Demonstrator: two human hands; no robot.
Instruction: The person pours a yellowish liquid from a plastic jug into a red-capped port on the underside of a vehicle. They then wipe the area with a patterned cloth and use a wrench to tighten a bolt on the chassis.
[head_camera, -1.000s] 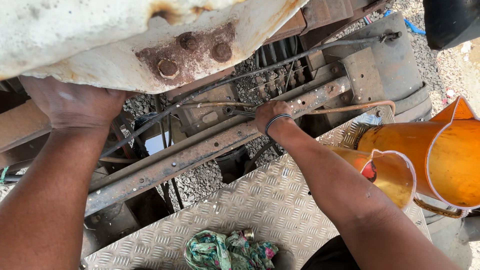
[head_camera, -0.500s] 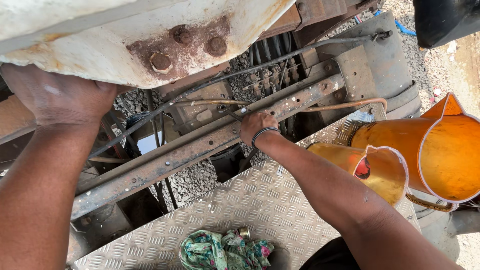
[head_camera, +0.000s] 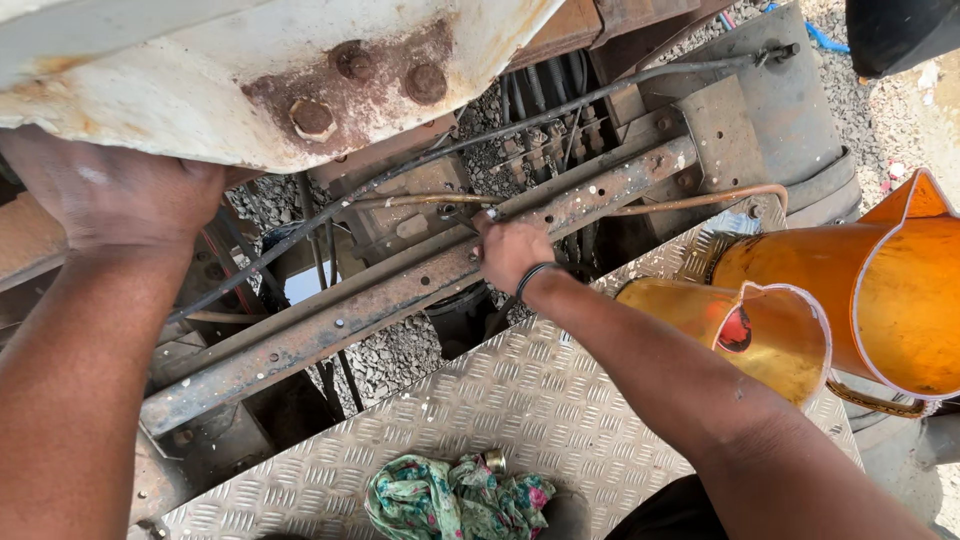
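The white painted body panel (head_camera: 200, 70), chipped and rusted around three bolt heads (head_camera: 312, 118), spans the top of the view and hides what lies behind it. Below it, a rusted steel frame rail (head_camera: 400, 295) runs diagonally from lower left to upper right, over gravel (head_camera: 395, 355). A chequered metal plate (head_camera: 500, 400) covers the lower centre. Two translucent orange jugs stand at the right: the large jug (head_camera: 900, 300) at the edge and a smaller jug (head_camera: 740, 335) just beside it, both holding amber liquid. A crumpled floral rag (head_camera: 450, 500) lies on the plate near the bottom edge.

The left hand (head_camera: 110, 190) is pressed against the lower edge of the body panel; its fingers curl up under the panel and are hidden, so the grip cannot be read.

The right hand (head_camera: 510, 250), a dark band on its wrist, reaches over the frame rail. Its fingertips are pinched closed on a thin copper tube (head_camera: 420, 200) where the tube meets a box-shaped component (head_camera: 400, 215). The copper tube continues right along the rail and curves down near the large jug. A black cable (head_camera: 560, 105) crosses above the hand, and further hoses crowd the gap behind it.
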